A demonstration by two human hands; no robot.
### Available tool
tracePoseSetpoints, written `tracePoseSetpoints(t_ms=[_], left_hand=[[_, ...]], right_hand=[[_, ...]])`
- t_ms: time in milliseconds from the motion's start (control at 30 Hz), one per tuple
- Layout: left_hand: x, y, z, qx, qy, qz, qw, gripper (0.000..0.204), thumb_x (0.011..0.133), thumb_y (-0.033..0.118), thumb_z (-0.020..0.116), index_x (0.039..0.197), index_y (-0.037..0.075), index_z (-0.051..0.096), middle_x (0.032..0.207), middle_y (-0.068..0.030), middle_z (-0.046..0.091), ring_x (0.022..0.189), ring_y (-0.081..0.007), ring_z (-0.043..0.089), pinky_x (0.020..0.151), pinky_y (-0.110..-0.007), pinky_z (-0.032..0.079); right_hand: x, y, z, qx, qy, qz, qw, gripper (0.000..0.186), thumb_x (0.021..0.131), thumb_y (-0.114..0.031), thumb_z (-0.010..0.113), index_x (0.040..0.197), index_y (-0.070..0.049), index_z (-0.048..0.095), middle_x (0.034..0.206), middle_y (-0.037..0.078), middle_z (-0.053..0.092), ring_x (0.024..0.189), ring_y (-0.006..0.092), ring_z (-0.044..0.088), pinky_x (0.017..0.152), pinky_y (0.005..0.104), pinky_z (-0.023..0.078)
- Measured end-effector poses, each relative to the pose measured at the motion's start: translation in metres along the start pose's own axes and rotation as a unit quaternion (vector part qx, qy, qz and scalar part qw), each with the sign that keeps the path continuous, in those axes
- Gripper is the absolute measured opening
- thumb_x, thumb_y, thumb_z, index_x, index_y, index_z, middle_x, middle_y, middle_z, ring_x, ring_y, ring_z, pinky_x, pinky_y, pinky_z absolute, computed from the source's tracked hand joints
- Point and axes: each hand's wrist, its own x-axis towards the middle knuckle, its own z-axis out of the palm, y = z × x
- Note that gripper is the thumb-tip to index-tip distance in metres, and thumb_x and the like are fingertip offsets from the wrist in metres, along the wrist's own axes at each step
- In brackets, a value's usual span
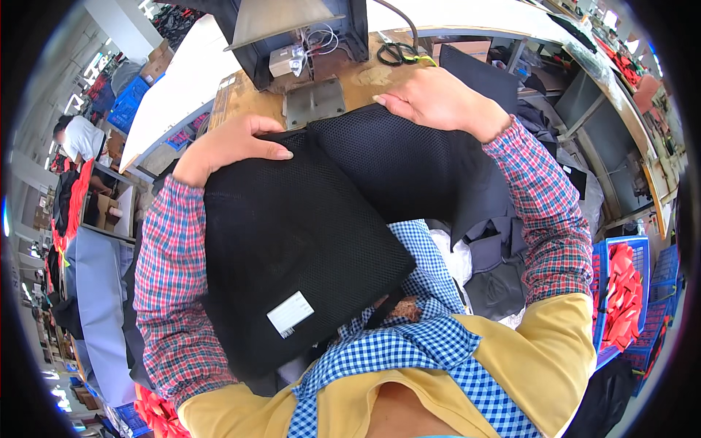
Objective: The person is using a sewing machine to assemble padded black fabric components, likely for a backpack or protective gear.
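Observation:
Black mesh fabric hangs down in front of me from the edge of a wooden worktop. A white label sits near its lower corner. My left hand is closed on the top edge of the fabric, thumb lying over the near side. Farther right, my right hand pinches the upper edge of the same black fabric, with its fingertips partly hidden. Between the hands the cloth overlaps in a slanting fold. Just beyond that edge is a flat metal plate set in the worktop.
A dark machine housing with exposed wires stands behind the plate. Black-handled scissors lie to its right. A blue crate of red pieces is at the right. Another person is at the far left, near blue crates.

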Motion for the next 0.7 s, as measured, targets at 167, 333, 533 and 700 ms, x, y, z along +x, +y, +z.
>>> tracePoseSetpoints(t_ms=[167,333,533,700], left_hand=[[0.036,-0.017,-0.027,0.082,-0.084,0.015,0.993,0.03,0.08,0.025,0.073,0.094,-0.001,0.067,0.082,-0.0013,0.065,0.078,-0.0087,0.057,0.075,-0.024,0.045],[0.036,-0.019,-0.013,0.106,-0.093,0.027,0.99,0.04,0.078,0.03,0.075,0.1,-0.002,0.066,0.085,-0.0084,0.067,0.083,-0.0161,0.061,0.077,-0.029,0.046],[-0.009,-0.003,0.004,0.023,-0.129,0.018,0.991,0.04,0.081,0.031,0.073,0.1,-0.003,0.064,0.083,-0.0076,0.064,0.079,-0.0155,0.059,0.073,-0.029,0.045],[-0.012,-0.014,0.029,0.029,-0.107,0.024,0.994,0.033,0.082,0.028,0.07,0.094,-0.003,0.065,0.076,-0.0072,0.061,0.075,-0.0145,0.057,0.069,-0.03,0.044]], right_hand=[[0.02,0.014,0.017,0.026,-0.093,0.039,0.995,0.043,0.099,-0.034,0.046,0.077,-0.002,0.065,0.065,0.017,0.058,0.066,0.0355,0.06,0.063,0.0438,0.049],[0.011,0.004,0.001,0.149,-0.136,0.061,0.978,0.045,0.097,-0.037,0.051,0.074,0.0,0.062,0.062,0.017,0.055,0.062,0.0318,0.06,0.06,0.0413,0.046],[-0.058,0.027,0.003,0.192,-0.357,0.127,0.905,0.048,0.079,-0.045,0.072,0.095,0.0,0.069,0.086,0.016,0.068,0.078,0.0302,0.065,0.071,0.0351,0.049],[-0.09,-0.013,0.013,0.418,-0.503,0.068,0.754,0.044,0.086,-0.037,0.069,0.092,0.007,0.066,0.073,0.015,0.066,0.069,0.0207,0.062,0.065,0.035,0.046]])
